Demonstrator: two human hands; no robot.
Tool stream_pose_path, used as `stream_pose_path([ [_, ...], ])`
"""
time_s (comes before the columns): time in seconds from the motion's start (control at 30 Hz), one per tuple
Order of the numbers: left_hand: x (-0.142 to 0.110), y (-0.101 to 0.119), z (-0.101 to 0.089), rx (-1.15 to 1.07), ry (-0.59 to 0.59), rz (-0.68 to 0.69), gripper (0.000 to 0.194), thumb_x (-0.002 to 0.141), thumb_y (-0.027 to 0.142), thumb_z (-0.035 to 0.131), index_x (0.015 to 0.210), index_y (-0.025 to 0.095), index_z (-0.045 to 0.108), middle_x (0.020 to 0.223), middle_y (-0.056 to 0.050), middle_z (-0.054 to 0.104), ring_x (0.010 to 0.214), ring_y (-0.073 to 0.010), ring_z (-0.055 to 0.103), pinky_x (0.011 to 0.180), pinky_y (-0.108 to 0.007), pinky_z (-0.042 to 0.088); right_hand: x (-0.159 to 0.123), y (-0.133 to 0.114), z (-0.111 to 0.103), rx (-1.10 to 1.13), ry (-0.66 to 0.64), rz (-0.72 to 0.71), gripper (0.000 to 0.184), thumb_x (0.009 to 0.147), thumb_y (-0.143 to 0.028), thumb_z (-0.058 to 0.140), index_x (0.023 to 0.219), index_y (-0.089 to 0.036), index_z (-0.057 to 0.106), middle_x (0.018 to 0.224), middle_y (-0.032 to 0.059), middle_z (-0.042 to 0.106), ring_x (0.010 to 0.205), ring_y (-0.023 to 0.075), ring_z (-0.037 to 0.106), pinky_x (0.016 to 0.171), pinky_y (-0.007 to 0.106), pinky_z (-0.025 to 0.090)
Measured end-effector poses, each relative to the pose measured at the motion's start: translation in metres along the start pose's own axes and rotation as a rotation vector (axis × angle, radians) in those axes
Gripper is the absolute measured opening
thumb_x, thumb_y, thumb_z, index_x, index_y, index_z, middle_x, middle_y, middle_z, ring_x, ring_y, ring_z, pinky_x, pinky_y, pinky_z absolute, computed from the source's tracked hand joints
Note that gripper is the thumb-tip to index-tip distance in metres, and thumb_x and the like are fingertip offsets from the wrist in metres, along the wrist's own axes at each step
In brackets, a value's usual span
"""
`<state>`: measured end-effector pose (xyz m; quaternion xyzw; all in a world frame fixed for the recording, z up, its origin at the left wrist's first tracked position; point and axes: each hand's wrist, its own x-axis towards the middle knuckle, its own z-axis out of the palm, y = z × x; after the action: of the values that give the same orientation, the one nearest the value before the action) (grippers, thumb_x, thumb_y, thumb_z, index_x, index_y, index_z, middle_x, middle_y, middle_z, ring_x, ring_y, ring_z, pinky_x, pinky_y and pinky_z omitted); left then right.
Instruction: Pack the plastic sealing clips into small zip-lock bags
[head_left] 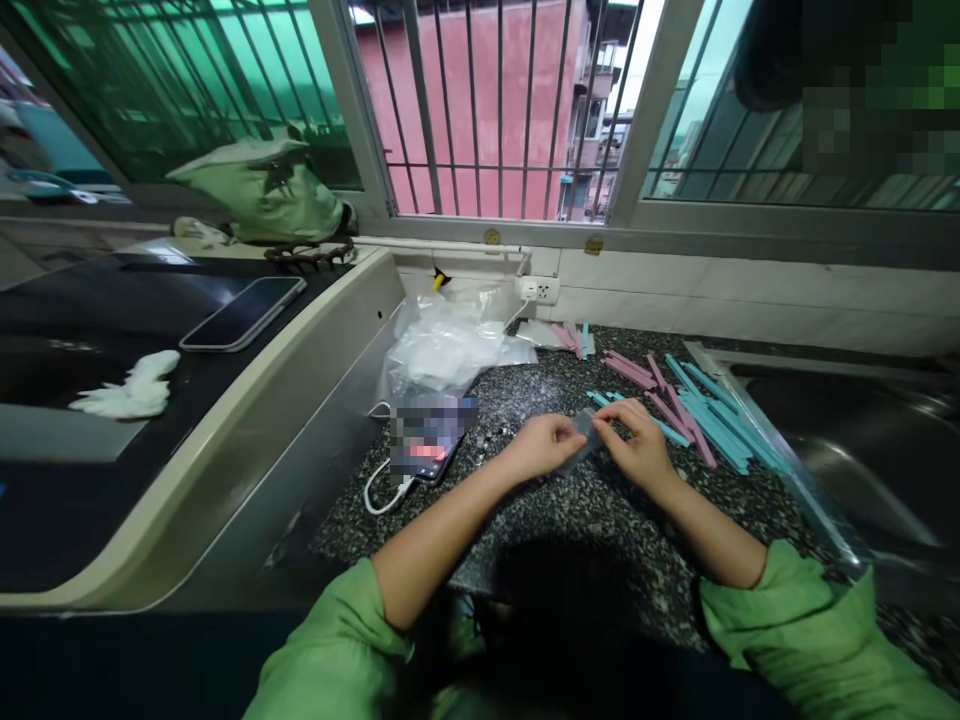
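Between my two hands is a small clear plastic bag (pixel 576 458), held over the speckled stone counter (pixel 555 515). My left hand (pixel 546 445) pinches its left side, thumb and fingers closed. My right hand (pixel 636 442) pinches the upper right edge with thumb and forefinger. Just beyond the right hand lie several flat turquoise strips (pixel 720 425) and pink strips (pixel 679 405), in loose groups. A few turquoise ends stick out behind the right fingers. Whether the bag has anything in it, I cannot tell.
A phone (pixel 431 440) with a white cable (pixel 384 505) lies left of my hands. Behind it is a heap of clear plastic bags (pixel 450 345). More strips (pixel 574 340) rest by the wall near a socket (pixel 541 290). A metal sink (pixel 862 450) borders the right; a raised stove (pixel 300 420) the left.
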<state>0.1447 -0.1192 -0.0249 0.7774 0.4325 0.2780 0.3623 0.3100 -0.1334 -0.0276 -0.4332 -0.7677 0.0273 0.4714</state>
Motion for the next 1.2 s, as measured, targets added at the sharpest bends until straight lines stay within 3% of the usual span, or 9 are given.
stream_pose_path([
  [0.23,-0.019,-0.021,0.001,-0.079,-0.01,0.011,0.033,0.08,0.031,0.041,0.056,0.014,0.054,0.055,0.002,0.051,0.056,-0.0102,0.044,0.055,-0.022,0.033,0.001,0.008,0.001,0.107,-0.001,0.183,0.015,0.078,-0.029,0.052,0.066,-0.021,0.057,0.066,0.0013,0.059,0.066,0.0159,0.053,0.064,0.03,0.043],
  [0.4,-0.022,-0.022,-0.003,-0.085,-0.077,0.017,0.031,0.078,0.034,0.047,0.057,0.014,0.058,0.057,0.001,0.054,0.056,-0.0103,0.046,0.054,-0.021,0.034,-0.001,0.004,0.002,0.17,-0.072,0.284,0.017,0.076,-0.032,0.053,0.066,-0.02,0.058,0.066,0.0014,0.059,0.064,0.0151,0.054,0.063,0.028,0.044],
  [0.63,-0.02,-0.02,-0.004,-0.21,0.148,0.054,0.019,0.074,0.032,0.052,0.068,0.015,0.059,0.062,0.0,0.054,0.061,-0.0111,0.047,0.058,-0.022,0.037,-0.012,-0.014,0.018,0.25,-0.265,0.283,0.015,0.075,-0.029,0.053,0.068,-0.018,0.06,0.067,0.0022,0.061,0.067,0.0152,0.055,0.065,0.029,0.044],
  [0.73,-0.02,-0.021,-0.007,-0.19,0.218,0.064,0.017,0.075,0.027,0.051,0.064,0.016,0.057,0.064,0.0,0.055,0.064,-0.0116,0.048,0.06,-0.022,0.038,-0.015,-0.017,0.021,0.248,-0.286,0.314,0.012,0.073,-0.029,0.055,0.069,-0.019,0.06,0.067,0.0018,0.061,0.065,0.0149,0.055,0.063,0.028,0.044],
  [0.9,-0.018,-0.023,-0.015,-0.199,0.351,-0.051,0.016,0.075,0.025,0.05,0.063,0.016,0.053,0.061,0.0,0.052,0.06,-0.0109,0.045,0.058,-0.022,0.037,-0.014,-0.013,0.02,0.249,-0.287,0.381,0.015,0.074,-0.031,0.053,0.068,-0.018,0.059,0.065,0.0013,0.061,0.063,0.0146,0.055,0.06,0.027,0.044],
  [1.03,-0.018,-0.022,-0.015,-0.269,0.357,-0.091,0.016,0.073,0.026,0.052,0.061,0.017,0.052,0.057,0.002,0.049,0.057,-0.01,0.043,0.055,-0.021,0.036,-0.014,-0.01,0.019,0.228,-0.255,0.357,0.017,0.076,-0.032,0.052,0.066,-0.019,0.058,0.063,0.0013,0.059,0.062,0.0149,0.054,0.06,0.027,0.043],
  [1.2,-0.018,-0.018,-0.014,-0.394,0.257,-0.148,0.01,0.067,0.025,0.058,0.063,0.016,0.055,0.053,0.004,0.047,0.052,-0.0088,0.04,0.051,-0.021,0.033,-0.017,-0.008,0.02,0.225,-0.218,0.288,0.018,0.077,-0.032,0.052,0.065,-0.019,0.057,0.065,0.0024,0.06,0.065,0.0158,0.055,0.064,0.029,0.044],
])
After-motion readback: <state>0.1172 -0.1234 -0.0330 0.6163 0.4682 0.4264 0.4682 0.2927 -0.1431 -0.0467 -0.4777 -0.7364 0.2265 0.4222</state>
